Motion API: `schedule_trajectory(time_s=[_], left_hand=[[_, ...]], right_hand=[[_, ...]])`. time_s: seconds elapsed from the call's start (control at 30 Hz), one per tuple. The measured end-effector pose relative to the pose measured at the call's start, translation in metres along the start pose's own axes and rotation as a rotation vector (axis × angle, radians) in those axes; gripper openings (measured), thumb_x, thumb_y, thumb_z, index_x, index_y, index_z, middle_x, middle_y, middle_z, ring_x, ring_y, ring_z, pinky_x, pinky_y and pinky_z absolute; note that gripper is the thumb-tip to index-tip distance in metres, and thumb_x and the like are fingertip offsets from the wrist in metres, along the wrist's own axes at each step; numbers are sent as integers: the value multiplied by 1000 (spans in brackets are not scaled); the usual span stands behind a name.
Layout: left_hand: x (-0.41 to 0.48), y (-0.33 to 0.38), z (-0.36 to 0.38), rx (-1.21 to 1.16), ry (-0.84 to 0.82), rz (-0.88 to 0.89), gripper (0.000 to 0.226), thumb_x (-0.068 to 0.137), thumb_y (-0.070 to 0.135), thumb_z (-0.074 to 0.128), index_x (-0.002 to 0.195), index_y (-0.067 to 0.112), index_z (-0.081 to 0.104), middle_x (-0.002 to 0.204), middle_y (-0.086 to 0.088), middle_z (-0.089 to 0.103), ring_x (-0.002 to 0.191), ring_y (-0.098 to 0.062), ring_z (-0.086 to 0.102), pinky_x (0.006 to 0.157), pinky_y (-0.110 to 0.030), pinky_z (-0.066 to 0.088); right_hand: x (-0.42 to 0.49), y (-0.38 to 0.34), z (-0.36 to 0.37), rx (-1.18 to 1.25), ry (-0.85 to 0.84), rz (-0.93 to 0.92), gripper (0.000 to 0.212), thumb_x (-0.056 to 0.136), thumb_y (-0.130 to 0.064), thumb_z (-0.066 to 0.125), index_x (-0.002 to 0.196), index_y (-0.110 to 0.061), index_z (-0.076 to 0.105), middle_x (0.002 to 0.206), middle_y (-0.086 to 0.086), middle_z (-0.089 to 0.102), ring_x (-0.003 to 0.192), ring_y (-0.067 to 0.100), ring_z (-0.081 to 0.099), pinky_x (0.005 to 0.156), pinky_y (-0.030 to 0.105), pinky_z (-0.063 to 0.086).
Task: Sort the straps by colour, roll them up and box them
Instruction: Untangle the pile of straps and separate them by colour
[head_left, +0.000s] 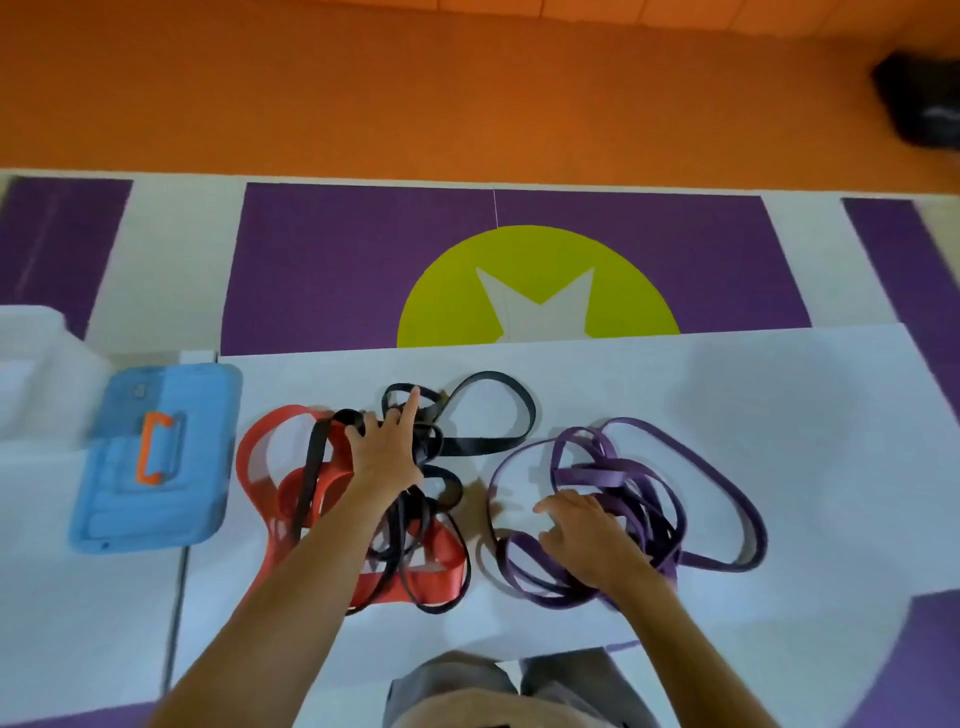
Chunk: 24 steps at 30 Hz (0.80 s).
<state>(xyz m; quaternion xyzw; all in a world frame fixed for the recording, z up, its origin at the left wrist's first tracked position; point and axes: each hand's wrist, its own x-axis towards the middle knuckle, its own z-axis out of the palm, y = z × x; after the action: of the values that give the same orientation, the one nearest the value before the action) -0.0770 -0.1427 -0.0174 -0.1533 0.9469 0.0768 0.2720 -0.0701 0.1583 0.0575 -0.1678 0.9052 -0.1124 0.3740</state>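
A tangle of black straps (488, 439) lies over wide red straps (260, 457) in the middle of the white surface. My left hand (387, 447) rests on top of that tangle, index finger stretched forward, the other fingers curled among the black loops. To the right lies a separate heap of purple straps (696, 499). My right hand (582, 535) lies flat on the near left part of the purple heap with spread fingers. A blue box lid (156, 462) with an orange handle sits at the left.
A white translucent container (36, 374) stands at the far left beside the blue lid. The white surface (779, 389) ends just beyond the straps, over a purple, green and orange floor. A dark bag (919, 98) sits at the far right.
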Motion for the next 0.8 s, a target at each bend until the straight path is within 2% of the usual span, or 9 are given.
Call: schedule_trajectory(time_s=[0.07, 0.13, 0.23, 0.3, 0.4, 0.5, 0.6, 0.73, 0.8], left_hand=[[-4, 9, 7, 43, 68, 0, 110, 84, 28, 79, 164, 28, 3, 152, -1, 47, 139, -38, 39, 110, -63, 35], [-10, 14, 14, 84, 151, 23, 81, 84, 22, 75, 154, 24, 32, 141, 2, 57, 130, -33, 47, 106, -59, 37], [-24, 12, 19, 49, 278, 82, 67, 70, 22, 85, 131, 22, 57, 115, 1, 67, 111, -31, 58, 100, -58, 40], [-38, 9, 18, -63, 361, 115, 65, 66, 20, 87, 126, 22, 61, 107, 1, 68, 107, -30, 61, 95, -57, 45], [-64, 7, 8, -252, 438, 122, 63, 72, 23, 88, 128, 25, 58, 105, 1, 65, 107, -27, 61, 80, -47, 55], [-91, 10, -3, -344, 508, 111, 61, 72, 22, 86, 127, 25, 58, 102, 1, 63, 100, -28, 61, 74, -44, 57], [-119, 19, -12, -459, 563, 96, 60, 72, 14, 81, 127, 27, 61, 104, 2, 63, 97, -27, 59, 79, -44, 55], [-150, 27, -25, -785, 626, 23, 59, 73, 3, 77, 124, 29, 64, 112, 11, 67, 106, -17, 62, 89, -38, 55], [-167, 28, -32, -900, 656, -22, 55, 77, 2, 78, 123, 30, 65, 115, 15, 69, 111, -11, 63, 95, -35, 53]], right_hand=[[0, -4, 4, 31, -7, 21, 40, 102, -32, 54, 142, -27, 55, 150, -2, 52, 141, 20, 46, 117, 44, 42], [0, -7, 7, 49, -6, 35, 39, 102, -34, 53, 141, -28, 56, 149, -4, 51, 141, 19, 46, 117, 43, 42], [1, -7, 11, 80, -10, 52, 38, 102, -34, 53, 139, -29, 57, 147, -5, 52, 139, 19, 48, 115, 41, 45], [-1, -5, 12, 100, -17, 60, 37, 103, -33, 52, 139, -28, 57, 144, -4, 54, 136, 18, 51, 113, 40, 47], [-7, 0, 12, 129, -44, 48, 36, 105, -29, 52, 140, -24, 58, 144, 1, 57, 127, 18, 58, 110, 36, 49], [-11, 6, 12, 166, -88, 34, 36, 105, -29, 55, 141, -23, 58, 147, 1, 55, 131, 21, 58, 110, 32, 46], [-10, 9, 11, 151, -139, -6, 37, 106, -32, 53, 142, -25, 57, 143, -1, 58, 131, 20, 57, 109, 31, 45], [-11, 11, 9, 205, -132, -60, 37, 103, -31, 59, 140, -27, 58, 140, -2, 61, 130, 20, 58, 110, 35, 46], [-11, 11, 6, 237, -113, -91, 47, 100, -31, 64, 145, -32, 51, 143, -4, 57, 135, 21, 53, 112, 37, 44]])
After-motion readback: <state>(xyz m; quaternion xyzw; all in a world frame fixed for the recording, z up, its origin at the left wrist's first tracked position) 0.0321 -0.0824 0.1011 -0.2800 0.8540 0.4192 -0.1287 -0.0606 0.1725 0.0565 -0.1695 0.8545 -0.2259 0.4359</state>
